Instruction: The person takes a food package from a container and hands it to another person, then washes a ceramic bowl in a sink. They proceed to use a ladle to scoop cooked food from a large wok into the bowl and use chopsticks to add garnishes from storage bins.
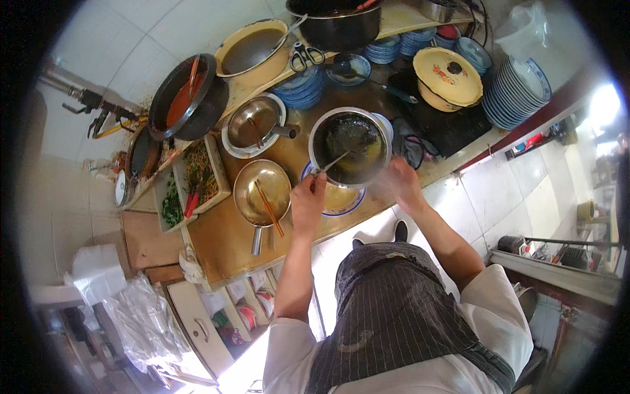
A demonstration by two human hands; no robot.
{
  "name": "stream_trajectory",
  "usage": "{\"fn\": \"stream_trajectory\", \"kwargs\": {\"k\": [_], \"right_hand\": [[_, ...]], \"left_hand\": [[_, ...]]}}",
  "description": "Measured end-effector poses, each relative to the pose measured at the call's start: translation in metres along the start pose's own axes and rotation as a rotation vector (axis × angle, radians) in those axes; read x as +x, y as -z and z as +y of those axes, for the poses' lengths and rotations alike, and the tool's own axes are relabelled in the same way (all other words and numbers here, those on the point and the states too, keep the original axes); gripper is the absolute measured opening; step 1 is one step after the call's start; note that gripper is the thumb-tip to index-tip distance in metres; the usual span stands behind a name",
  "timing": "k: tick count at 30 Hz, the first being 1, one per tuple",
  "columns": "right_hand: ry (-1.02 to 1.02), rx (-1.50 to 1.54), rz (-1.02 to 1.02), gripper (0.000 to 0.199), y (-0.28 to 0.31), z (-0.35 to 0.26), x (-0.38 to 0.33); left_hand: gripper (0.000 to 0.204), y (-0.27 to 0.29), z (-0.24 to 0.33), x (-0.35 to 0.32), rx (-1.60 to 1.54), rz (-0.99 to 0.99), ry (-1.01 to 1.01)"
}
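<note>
A round metal pot (317,134) with dark greenish liquid in it sits in front of me, overlapping a blue-rimmed bowl (344,202) of pale yellowish contents. My left hand (310,197) is closed at the pot's near left rim, pinching the thin handle of a spoon-like metal utensil (338,160). The utensil's far end dips into the liquid. At the pot's near right side is my right hand (401,184), smeared by motion; its fingers cannot be made out. Left of the bowl, a steel pan (244,190) has brown chopsticks (268,207) lying across it.
Behind lie another handled pan (246,125), black-handled scissors (306,56) and a cream basin (226,52) of brown liquid. A dark pot (213,98) holds red sauce. A lidded yellow pot (448,77) and stacked plates (515,95) stand right. Trays of chopped greens (172,205) are left.
</note>
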State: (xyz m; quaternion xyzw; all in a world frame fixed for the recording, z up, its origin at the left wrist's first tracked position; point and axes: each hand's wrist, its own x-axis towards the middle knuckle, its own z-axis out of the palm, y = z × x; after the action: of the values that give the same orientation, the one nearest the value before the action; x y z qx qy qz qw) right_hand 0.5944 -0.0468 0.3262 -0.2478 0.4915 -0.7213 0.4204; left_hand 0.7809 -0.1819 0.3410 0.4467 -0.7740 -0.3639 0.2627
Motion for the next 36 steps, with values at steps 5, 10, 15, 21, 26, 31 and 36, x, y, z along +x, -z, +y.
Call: {"fn": "stream_trajectory", "kwargs": {"k": [5,10,15,21,26,31,36], "right_hand": [[-0.005,-0.118,-0.091,0.016,-0.004,-0.010,0.010],[-0.061,-0.103,-0.184,0.012,0.007,0.003,0.024],[-0.104,-0.194,-0.242,0.014,0.008,0.006,0.029],[-0.097,-0.200,-0.277,0.017,0.007,0.012,0.033],[-0.123,-0.162,-0.292,0.018,0.011,0.012,0.039],[-0.086,-0.217,-0.258,0.013,0.011,-0.003,0.043],[-0.043,-0.165,-0.195,0.010,0.008,0.015,0.045]], "left_hand": [[0.036,0.017,0.002,0.006,-0.119,0.133,-0.017],[0.031,0.037,0.029,0.005,-0.016,0.144,-0.192],[0.024,0.047,0.029,0.010,0.107,0.045,-0.293],[0.013,0.047,0.034,0.009,0.046,0.169,-0.338],[0.010,0.048,0.032,0.000,0.099,-0.003,-0.450],[0.012,0.055,0.011,-0.018,0.175,-0.023,-0.399],[0.013,0.037,-0.022,-0.024,0.118,0.205,-0.204]]}}
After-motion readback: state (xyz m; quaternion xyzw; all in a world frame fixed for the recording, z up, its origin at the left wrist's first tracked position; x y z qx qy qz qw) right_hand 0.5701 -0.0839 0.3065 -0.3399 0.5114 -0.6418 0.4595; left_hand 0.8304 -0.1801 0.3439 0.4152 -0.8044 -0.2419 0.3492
